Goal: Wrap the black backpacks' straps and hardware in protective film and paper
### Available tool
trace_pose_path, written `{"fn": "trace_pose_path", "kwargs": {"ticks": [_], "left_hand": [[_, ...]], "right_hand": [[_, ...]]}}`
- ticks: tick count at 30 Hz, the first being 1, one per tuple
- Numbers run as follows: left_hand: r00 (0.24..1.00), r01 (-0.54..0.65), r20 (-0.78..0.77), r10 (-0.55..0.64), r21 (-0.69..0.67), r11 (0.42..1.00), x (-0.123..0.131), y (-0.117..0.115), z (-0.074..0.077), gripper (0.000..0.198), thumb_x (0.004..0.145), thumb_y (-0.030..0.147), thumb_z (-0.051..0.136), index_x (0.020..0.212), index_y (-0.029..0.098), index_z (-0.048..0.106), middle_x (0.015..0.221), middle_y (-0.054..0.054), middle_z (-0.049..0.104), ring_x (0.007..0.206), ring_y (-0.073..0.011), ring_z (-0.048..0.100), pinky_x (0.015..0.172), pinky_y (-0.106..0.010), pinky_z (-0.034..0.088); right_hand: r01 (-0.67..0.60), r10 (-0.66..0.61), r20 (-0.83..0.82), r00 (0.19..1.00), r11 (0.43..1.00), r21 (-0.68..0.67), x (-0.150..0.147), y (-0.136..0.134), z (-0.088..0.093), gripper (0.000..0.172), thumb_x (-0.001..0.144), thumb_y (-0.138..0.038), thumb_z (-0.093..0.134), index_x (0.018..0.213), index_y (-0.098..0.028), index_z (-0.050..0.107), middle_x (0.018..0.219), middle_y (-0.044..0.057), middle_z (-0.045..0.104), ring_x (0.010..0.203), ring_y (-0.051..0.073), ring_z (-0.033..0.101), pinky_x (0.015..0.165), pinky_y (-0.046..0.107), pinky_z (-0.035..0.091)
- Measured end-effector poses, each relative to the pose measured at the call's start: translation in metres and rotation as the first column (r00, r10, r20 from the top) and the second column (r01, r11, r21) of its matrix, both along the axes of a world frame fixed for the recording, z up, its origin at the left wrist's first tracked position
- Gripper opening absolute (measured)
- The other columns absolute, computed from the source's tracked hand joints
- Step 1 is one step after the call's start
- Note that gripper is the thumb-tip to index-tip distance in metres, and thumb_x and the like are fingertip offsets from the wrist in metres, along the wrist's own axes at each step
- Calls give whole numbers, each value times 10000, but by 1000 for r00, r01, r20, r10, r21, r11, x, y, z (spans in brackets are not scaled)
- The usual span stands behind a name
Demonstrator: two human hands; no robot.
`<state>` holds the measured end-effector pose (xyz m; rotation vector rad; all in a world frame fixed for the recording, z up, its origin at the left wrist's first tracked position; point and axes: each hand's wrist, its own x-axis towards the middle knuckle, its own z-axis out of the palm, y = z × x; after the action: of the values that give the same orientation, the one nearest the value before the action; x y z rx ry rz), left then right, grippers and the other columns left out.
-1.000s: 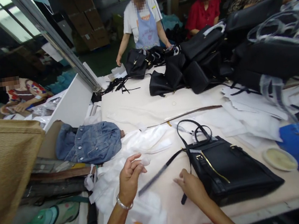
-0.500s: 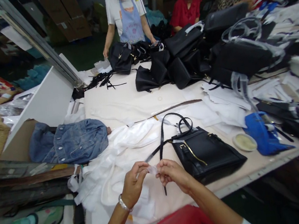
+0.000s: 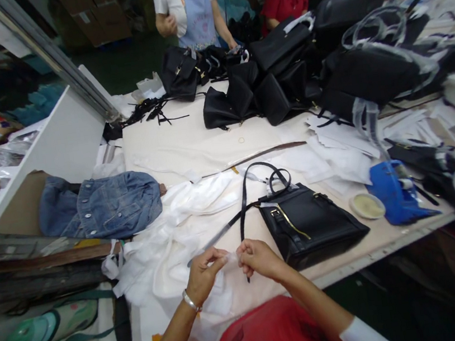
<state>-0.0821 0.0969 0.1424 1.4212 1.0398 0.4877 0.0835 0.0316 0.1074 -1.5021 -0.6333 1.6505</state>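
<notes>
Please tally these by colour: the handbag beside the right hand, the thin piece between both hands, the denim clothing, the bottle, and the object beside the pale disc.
Black: 1 (handbag)
Whitish: 1 (thin piece)
Blue: 2 (denim clothing, object)
Green: 1 (bottle)
Total: 5

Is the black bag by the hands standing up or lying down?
Lying down: the black bag is on its back, gold zipper facing up.

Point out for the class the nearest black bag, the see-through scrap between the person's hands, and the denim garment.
Black bag [image 3: 319,218]: head view, on its front panel.
See-through scrap [image 3: 232,258]: head view, on its visible middle.
Denim garment [image 3: 108,207]: head view, on the middle of the cloth.
</notes>
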Motion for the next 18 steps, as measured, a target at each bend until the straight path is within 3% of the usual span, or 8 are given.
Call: {"fn": "trace_pose_path", "kwargs": {"ticks": [3,5,6,8,10,12,14,18], "left_hand": [[994,-95,43,102,-137,986,-7,-6,-19,135,741,303,644,717,172,634,814,-51,691,782,-186,627,756,-297,467],[984,-150,63,167,-214,965,-12,-10,-29,150,747,315,641,733,167,616,732,-31,675,732,-175,631,742,-298,474],[979,-169,69,191,-242,955,-14,-11,-32,159,746,320,641,735,166,607,703,-22,667,717,-172,633,740,-298,476],[972,-192,78,221,-276,942,-18,-13,-37,171,740,325,649,735,164,593,686,-15,661,710,-169,639,743,-296,476],[970,-197,83,229,-287,938,-21,-13,-39,175,737,325,652,744,162,589,698,-18,668,717,-168,643,752,-294,473],[969,-198,85,230,-286,938,-23,-11,-41,175,744,325,647,752,161,587,705,-20,672,724,-167,645,756,-291,469],[970,-200,83,231,-280,939,-26,-10,-41,173,754,324,638,765,159,586,719,-25,676,733,-166,646,754,-286,464],[971,-191,82,222,-285,939,-29,-6,-43,178,758,325,634,776,156,578,731,-28,677,732,-167,650,748,-284,461]], "right_hand": [[-69,70,76,995,997,-16,1,-5,-16,101,748,-246,494,819,-178,518,620,-1,615,454,129,563,418,232,452],[-84,91,275,957,996,-38,3,-9,-30,100,804,-234,430,845,-183,506,660,27,629,502,152,590,465,254,455],[-94,106,426,899,994,-51,4,-11,-38,99,819,-227,421,848,-181,504,683,50,637,552,171,612,508,269,459],[-128,165,693,702,986,-105,3,-15,-54,104,826,-257,472,861,-166,510,741,108,654,684,222,642,606,302,457],[-164,253,804,539,967,-195,-3,-16,-68,211,794,-313,565,908,-142,517,785,156,662,778,268,642,669,327,441],[-159,294,820,490,956,-248,-10,-15,-79,291,758,-317,619,955,-131,516,793,162,666,793,277,638,674,328,428],[-119,252,782,570,967,-225,-13,-13,-86,266,718,-268,653,921,-150,527,784,126,667,787,253,632,661,304,417],[-20,116,477,871,979,-201,-5,-10,-91,205,635,-242,694,719,-190,514,626,0,611,610,161,587,535,231,387]]}}
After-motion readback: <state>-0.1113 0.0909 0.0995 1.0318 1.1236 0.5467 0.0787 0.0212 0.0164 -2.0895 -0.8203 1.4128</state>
